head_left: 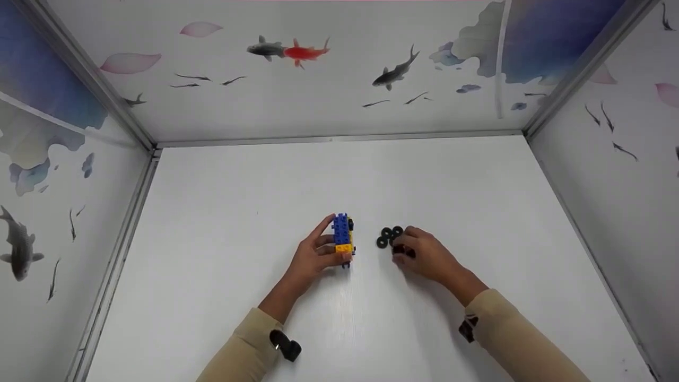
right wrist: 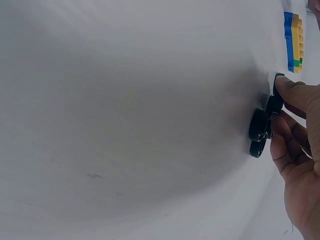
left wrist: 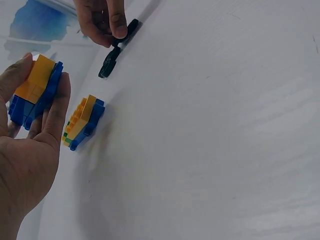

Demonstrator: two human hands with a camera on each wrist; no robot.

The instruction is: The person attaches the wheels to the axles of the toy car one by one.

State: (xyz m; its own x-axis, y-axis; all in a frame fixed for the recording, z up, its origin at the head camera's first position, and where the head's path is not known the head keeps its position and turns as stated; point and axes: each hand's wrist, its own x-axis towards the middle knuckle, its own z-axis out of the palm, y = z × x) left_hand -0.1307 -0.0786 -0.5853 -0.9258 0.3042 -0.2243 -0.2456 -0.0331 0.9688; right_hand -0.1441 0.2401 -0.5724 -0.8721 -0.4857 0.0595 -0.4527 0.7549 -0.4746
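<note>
My left hand (head_left: 313, 257) grips a blue and yellow toy-brick block (head_left: 342, 229), raised off the table, between thumb and fingers. Beyond that block, a second yellow and blue brick piece (left wrist: 82, 120) rests on the table in the left wrist view; the held block mostly hides it from the head camera. My right hand (head_left: 428, 255) is at a small cluster of black toy wheels (head_left: 386, 232) on the table. Its thumb and curled fingers pinch at a black wheel (right wrist: 278, 84) on the cluster's edge, while other wheels (right wrist: 258, 125) lie against the fingertips.
The white tabletop (head_left: 223, 201) is bounded by printed panels, with a back wall (head_left: 329, 101) and side walls along metal edge strips. Black wrist-worn devices (head_left: 286, 346) are strapped over both tan sleeves (head_left: 244, 347).
</note>
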